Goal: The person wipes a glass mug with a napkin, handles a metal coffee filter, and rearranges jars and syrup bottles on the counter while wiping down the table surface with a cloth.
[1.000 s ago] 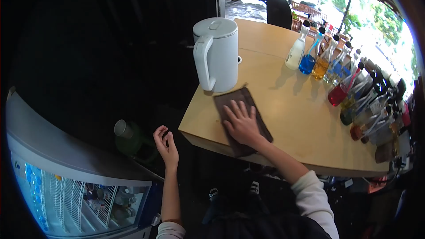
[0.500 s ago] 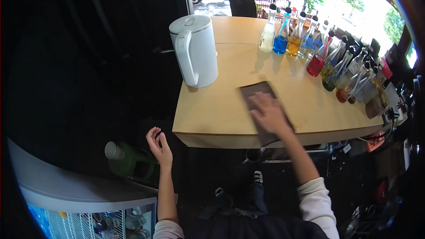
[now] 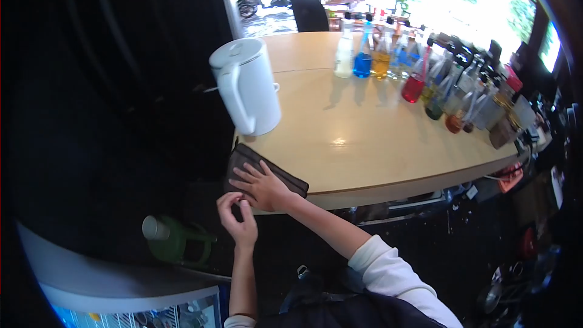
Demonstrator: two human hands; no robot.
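Observation:
My right hand [image 3: 265, 189] lies flat, fingers spread, on a dark brown cloth [image 3: 243, 159]. The cloth is at the near left corner of the wooden counter [image 3: 340, 121], partly over its edge. Just below the cloth's left end is my left hand [image 3: 240, 222], palm turned up with fingers loosely curled and thumb apart. I see nothing in it; whether its fingertips touch the cloth or the right hand I cannot tell. A white electric kettle [image 3: 255, 94] stands on the counter just beyond the cloth.
Bottles of coloured liquid, among them a blue one [image 3: 362, 64] and a red one [image 3: 413, 87], line the counter's far right side. A green jug [image 3: 173, 240] stands low on the left, above a glass-fronted fridge [image 3: 139, 297]. A black chair [image 3: 310, 11] is behind the counter.
My right hand has swept the cloth left and towards me, from mid-counter to the near left corner. My left hand has come closer to it. The view has shifted slightly.

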